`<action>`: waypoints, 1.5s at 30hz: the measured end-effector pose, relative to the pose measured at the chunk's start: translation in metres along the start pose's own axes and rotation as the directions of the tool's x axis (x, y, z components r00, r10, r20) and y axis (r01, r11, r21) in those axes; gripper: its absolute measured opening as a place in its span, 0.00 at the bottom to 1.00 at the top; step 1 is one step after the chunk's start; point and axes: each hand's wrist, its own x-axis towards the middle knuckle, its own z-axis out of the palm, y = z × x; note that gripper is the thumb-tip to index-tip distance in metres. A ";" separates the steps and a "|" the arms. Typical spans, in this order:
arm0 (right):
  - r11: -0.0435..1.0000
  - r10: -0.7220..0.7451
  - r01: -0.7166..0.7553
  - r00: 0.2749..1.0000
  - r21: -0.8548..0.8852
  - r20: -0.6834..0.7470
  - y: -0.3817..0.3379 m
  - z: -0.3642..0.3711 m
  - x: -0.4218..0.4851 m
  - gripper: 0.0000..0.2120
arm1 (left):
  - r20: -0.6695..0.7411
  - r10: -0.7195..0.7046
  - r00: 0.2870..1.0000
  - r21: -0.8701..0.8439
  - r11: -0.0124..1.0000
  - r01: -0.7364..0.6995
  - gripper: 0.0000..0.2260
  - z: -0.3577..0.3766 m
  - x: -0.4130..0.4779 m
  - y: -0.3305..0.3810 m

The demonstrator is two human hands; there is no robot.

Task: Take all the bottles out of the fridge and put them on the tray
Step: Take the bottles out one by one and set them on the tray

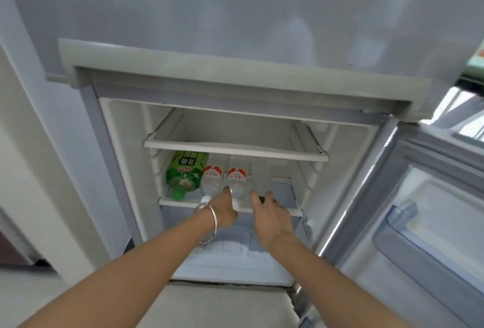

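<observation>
Fingers (226,193) of your left hand (225,212) wrap the neck of the second water bottle (237,179), its white cap poking out beside your palm. Your right hand (272,219) straddles the dark cap of the clear bottle (260,173); I can't tell if it grips. Both bottles lie flat on the fridge (117,144) shelf (290,212), with the first water bottle (211,181) and the green tea bottle (184,173) further left.

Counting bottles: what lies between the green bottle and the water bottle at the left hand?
One more red-labelled water bottle, lying on that shelf; the head view shows it.
</observation>
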 end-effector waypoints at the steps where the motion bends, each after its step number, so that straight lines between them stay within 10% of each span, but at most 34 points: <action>1: 0.999 -0.031 0.030 0.999 -0.027 -0.036 -0.001 -0.014 -0.002 0.29 | -0.011 0.011 1.000 -0.001 1.000 -0.011 0.33 -0.001 -0.004 0.002; 11: 0.979 -0.203 0.194 0.963 -0.064 -0.180 -0.020 -0.157 -0.053 0.22 | -0.057 0.226 0.972 0.014 0.974 -0.226 0.30 -0.045 -0.089 0.076; 15: 0.958 -0.283 0.257 0.917 -0.124 -0.280 -0.006 -0.215 -0.082 0.20 | 0.056 0.320 0.946 -0.087 0.945 -0.315 0.11 -0.067 -0.123 0.099; 21: 0.924 -0.368 0.260 0.803 -0.279 -0.469 0.026 -0.293 -0.128 0.20 | 0.263 0.373 0.890 -0.217 0.921 -0.322 0.27 -0.124 -0.185 0.155; 28: 0.865 -0.013 0.304 0.808 0.398 -0.589 0.092 -0.363 -0.187 0.31 | 0.341 0.425 0.838 -0.109 0.904 -0.414 0.26 -0.181 -0.257 0.278; 31: 0.847 0.040 0.306 0.778 0.435 -0.627 0.128 -0.374 -0.204 0.43 | 0.275 0.538 0.797 -0.138 0.842 -0.522 0.20 -0.196 -0.288 0.336; 36: 0.880 0.124 0.270 0.664 0.391 -0.737 0.190 -0.380 -0.200 0.35 | 0.093 0.673 0.734 -0.272 0.726 -0.632 0.15 -0.188 -0.301 0.414; 42: 0.881 0.314 0.047 0.687 0.471 -0.655 0.250 -0.382 -0.162 0.41 | -0.183 0.695 0.695 -0.347 0.616 -0.707 0.33 -0.132 -0.257 0.465; 45: 0.826 0.440 -0.099 0.727 0.554 -0.527 0.266 -0.372 -0.133 0.42 | -0.293 0.633 0.716 -0.293 0.654 -0.698 0.25 -0.100 -0.221 0.469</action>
